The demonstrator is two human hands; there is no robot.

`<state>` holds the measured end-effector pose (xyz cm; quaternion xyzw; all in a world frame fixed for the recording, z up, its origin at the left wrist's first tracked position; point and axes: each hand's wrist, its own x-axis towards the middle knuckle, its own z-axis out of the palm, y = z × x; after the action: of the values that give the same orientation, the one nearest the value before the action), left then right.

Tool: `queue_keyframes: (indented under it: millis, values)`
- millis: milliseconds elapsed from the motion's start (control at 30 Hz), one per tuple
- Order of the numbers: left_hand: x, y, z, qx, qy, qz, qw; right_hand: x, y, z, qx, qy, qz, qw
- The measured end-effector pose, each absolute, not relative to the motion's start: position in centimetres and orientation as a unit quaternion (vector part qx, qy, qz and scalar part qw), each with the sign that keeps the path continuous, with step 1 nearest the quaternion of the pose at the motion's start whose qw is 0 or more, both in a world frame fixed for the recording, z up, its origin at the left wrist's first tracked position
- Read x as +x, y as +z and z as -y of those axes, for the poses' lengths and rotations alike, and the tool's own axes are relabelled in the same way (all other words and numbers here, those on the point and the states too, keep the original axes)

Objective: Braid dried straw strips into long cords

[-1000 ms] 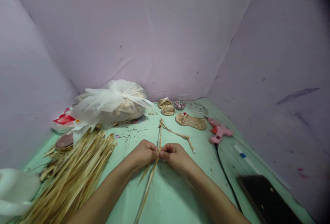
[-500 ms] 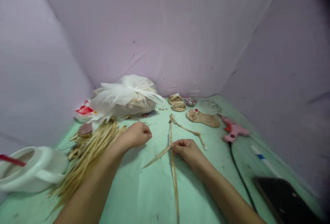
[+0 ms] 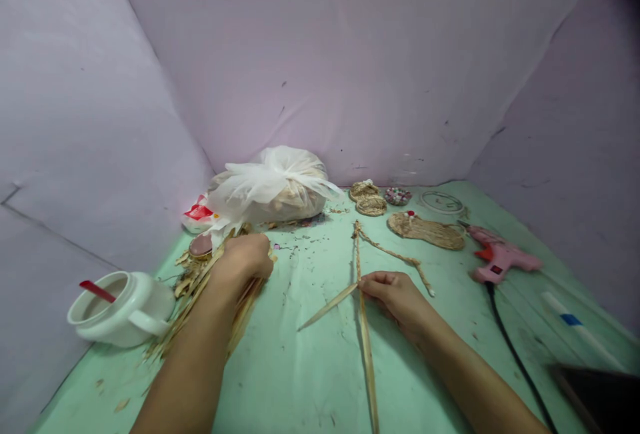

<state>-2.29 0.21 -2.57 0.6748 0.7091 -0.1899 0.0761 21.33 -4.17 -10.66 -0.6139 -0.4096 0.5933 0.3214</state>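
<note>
My right hand (image 3: 387, 291) pinches the lower end of a thin braid (image 3: 358, 254) of dried plant strips. From that pinch, one flat strip (image 3: 327, 307) slants to the lower left and another strip (image 3: 369, 361) runs down toward me. The braid bends at its far end, and its second leg (image 3: 393, 254) lies out to the right on the table. My left hand (image 3: 247, 257) is curled closed over a pile of loose dried strips (image 3: 240, 327). Its fingertips are hidden, so what they grasp does not show.
A tied white plastic bag (image 3: 280, 184) stands at the back, with a white pot (image 3: 135, 311) at left. Woven soles (image 3: 425, 231), a dish of beads (image 3: 398, 196), a pink glue gun (image 3: 505, 254) with black cord and a dark flat object (image 3: 600, 397) lie on the right.
My left hand has moved left and down onto the pile of dried strips. My right hand keeps its pinch on the braid. The whole view has shifted left.
</note>
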Motion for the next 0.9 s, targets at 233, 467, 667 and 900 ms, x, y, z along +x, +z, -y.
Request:
queue_keyframes:
  millis: [233,467,667,900]
  values:
    - [-1.9,-2.2,-0.3,0.675,-0.095,-0.727,0.082,21.3,-10.8,4.1,-0.607,0.599,0.412,0.321]
    - [-2.0,-1.6,-0.3,0.679,0.065,-0.727,0.07,21.2,-10.6,4.1,-0.61,0.597,0.409,0.323]
    - [-2.3,-2.3,-0.8,0.704,0.083,-0.702,0.062,21.1,-11.0,3.9,-0.606,0.591,0.42,0.327]
    - [2.4,-3.4,0.5,0.667,0.202,-0.588,0.411,21.1,-10.6,4.0,-0.603,0.593,0.418,0.331]
